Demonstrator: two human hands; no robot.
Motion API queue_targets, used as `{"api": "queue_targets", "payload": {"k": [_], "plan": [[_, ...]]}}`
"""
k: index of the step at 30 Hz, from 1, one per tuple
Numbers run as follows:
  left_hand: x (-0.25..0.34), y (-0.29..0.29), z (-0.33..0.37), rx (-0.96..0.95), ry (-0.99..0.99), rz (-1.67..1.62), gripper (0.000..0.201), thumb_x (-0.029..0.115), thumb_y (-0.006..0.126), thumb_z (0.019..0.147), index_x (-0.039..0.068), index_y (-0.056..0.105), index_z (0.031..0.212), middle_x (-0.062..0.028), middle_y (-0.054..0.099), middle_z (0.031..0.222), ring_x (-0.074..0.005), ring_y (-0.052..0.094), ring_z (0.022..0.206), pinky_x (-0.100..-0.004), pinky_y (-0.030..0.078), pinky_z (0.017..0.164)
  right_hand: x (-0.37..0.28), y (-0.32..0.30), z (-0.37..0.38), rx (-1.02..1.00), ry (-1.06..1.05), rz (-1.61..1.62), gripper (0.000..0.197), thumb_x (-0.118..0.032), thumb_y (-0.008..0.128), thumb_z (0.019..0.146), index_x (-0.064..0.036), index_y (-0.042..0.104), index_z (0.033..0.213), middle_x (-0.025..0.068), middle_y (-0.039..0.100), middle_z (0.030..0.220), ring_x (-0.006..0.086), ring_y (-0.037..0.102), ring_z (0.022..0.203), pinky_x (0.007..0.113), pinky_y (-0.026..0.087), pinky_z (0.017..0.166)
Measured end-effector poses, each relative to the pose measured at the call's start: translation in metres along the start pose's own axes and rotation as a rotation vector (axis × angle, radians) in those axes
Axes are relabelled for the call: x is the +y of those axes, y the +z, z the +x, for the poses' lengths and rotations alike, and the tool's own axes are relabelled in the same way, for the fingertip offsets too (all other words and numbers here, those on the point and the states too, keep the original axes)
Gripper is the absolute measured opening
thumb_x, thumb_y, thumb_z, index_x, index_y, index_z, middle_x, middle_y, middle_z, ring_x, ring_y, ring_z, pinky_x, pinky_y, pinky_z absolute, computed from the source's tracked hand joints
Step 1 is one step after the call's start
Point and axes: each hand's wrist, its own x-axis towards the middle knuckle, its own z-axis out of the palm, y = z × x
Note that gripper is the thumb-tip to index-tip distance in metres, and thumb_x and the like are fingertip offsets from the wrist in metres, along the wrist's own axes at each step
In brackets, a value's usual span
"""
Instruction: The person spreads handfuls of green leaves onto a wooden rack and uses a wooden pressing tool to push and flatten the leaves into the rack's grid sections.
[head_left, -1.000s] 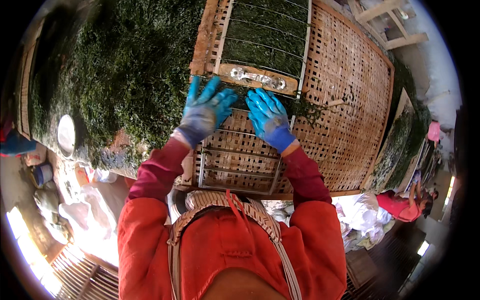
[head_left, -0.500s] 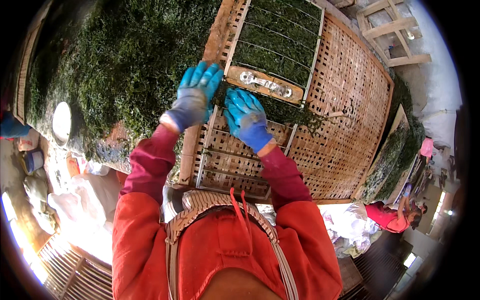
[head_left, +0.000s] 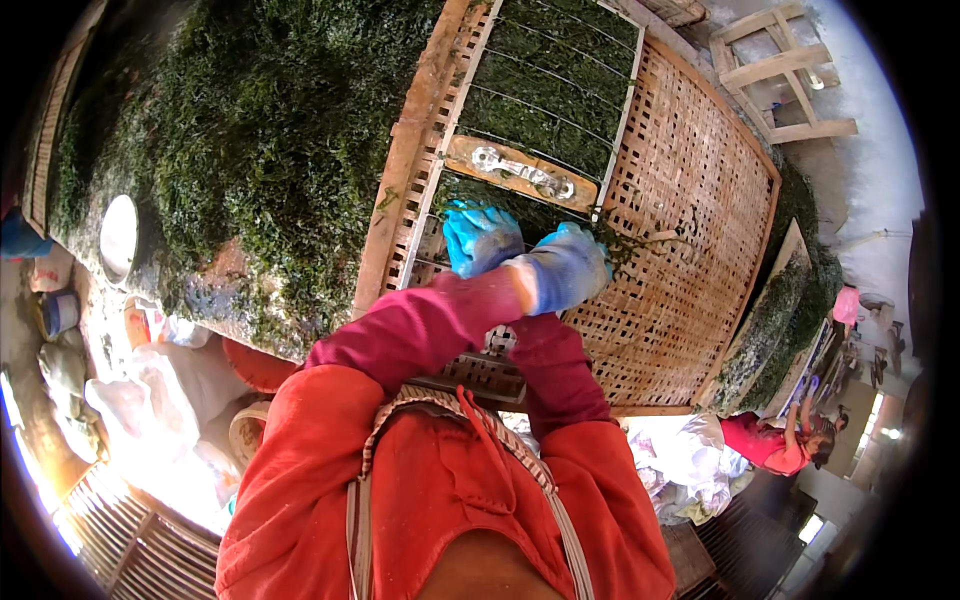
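My forearms cross, the left one on top. My left hand (head_left: 568,268), in a blue glove, lies at the right side of a slatted frame (head_left: 614,150), its fingers bent down. Beside it, my right hand (head_left: 482,240) is curled over the strip of dark green seaweed (head_left: 515,205) at the frame's near part. What the fingers hold, if anything, is hidden. Just beyond both hands, a wooden block with a clear handle (head_left: 522,172) rests across the frame. Farther up, flattened seaweed (head_left: 545,85) fills the frame between thin crossbars.
A woven lattice mat (head_left: 680,180) lies under the frame. Left of its wooden edge (head_left: 395,190) spreads a heap of loose seaweed (head_left: 260,130), with a white bowl (head_left: 119,238) nearby. A person in red (head_left: 770,440) is at the right. A wooden rack (head_left: 775,70) stands far right.
My left hand has swung right from the mat's wooden edge, crossing over my right arm. My right hand has shifted slightly and its fingers have curled. The block has stayed on the frame.
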Motion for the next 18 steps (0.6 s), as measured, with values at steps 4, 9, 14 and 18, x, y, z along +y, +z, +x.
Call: {"api": "queue_targets", "payload": {"k": [4, 9, 14, 18], "plan": [[-0.024, -0.046, -0.084, 0.744, 0.19, -0.622, 0.054, 0.009, 0.066, 0.078, 0.002, 0.062, 0.132, -0.0226, 0.069, 0.116, -0.0391, 0.07, 0.107, -0.0487, 0.06, 0.09, 0.044, 0.001, -0.047, 0.294, 0.005, 0.868, 0.032, -0.024, 0.058, 0.102, -0.0045, 0.07, 0.124, 0.0149, 0.071, 0.125, 0.0305, 0.069, 0.113, 0.045, 0.057, 0.1], [-0.066, -0.035, -0.165, 0.703, -0.352, -0.222, 0.062, 0.016, 0.063, 0.083, 0.006, 0.057, 0.145, -0.0141, 0.065, 0.138, -0.0354, 0.064, 0.126, -0.0512, 0.051, 0.107, 0.003, -0.043, -0.013, 0.525, 0.052, 0.068, 0.03, -0.012, 0.07, 0.088, -0.0023, 0.074, 0.116, 0.0165, 0.068, 0.132, 0.0306, 0.071, 0.111, 0.041, 0.061, 0.092], [-0.064, 0.018, -0.159, 0.332, -0.472, 0.075, 0.052, 0.038, 0.06, 0.098, 0.01, 0.061, 0.142, -0.0107, 0.053, 0.152, -0.0316, 0.044, 0.145, -0.0515, 0.028, 0.124, 0.021, -0.03, -0.04, 0.423, 0.015, 0.185, 0.033, -0.021, 0.071, 0.088, -0.0106, 0.075, 0.119, 0.0151, 0.066, 0.135, 0.0339, 0.062, 0.126, 0.052, 0.047, 0.112], [-0.053, 0.025, -0.154, 0.366, -0.555, 0.022, 0.051, 0.039, 0.061, 0.098, 0.012, 0.061, 0.141, -0.0098, 0.052, 0.154, -0.0335, 0.042, 0.147, -0.0553, 0.027, 0.122, 0.051, -0.052, -0.112, 0.307, 0.277, -0.456, 0.04, -0.029, 0.068, 0.095, -0.0142, 0.07, 0.132, 0.0098, 0.061, 0.147, 0.0326, 0.046, 0.146, 0.063, 0.024, 0.122]]}}
